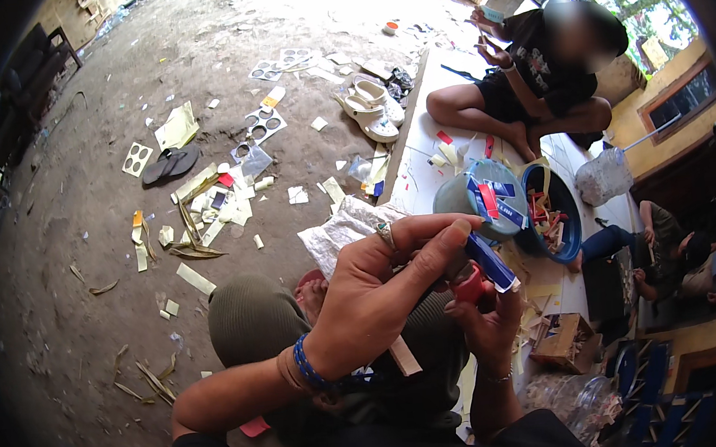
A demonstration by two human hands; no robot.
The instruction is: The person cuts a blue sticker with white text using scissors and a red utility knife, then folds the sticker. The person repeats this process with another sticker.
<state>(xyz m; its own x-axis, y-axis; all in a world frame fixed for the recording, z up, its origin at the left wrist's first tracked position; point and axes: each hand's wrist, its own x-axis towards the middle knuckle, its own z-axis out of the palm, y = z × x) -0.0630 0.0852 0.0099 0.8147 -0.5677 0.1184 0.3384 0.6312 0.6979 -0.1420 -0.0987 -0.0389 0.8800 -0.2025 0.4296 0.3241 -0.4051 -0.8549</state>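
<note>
My left hand [372,294], with a ring and a blue braided bracelet, is raised over my lap. Its thumb and index finger close on the upper end of a narrow blue strip [490,262] with a white end. Just below, my right hand [490,324] grips a small red round object [467,285] against the strip; its kind is unclear. Fingers partly hide where the two meet. A flat pale wooden stick [404,356] sticks out below my left hand; whether that hand holds it cannot be made out.
Beyond my hands a teal tub [450,202] bears blue and red strips, beside a dark blue basin [576,236] of pieces. A co-worker [545,83] sits on white tiles; another [672,258] sits at right. A cardboard box [563,343], clogs [369,113] and paper scraps [222,205] lie around.
</note>
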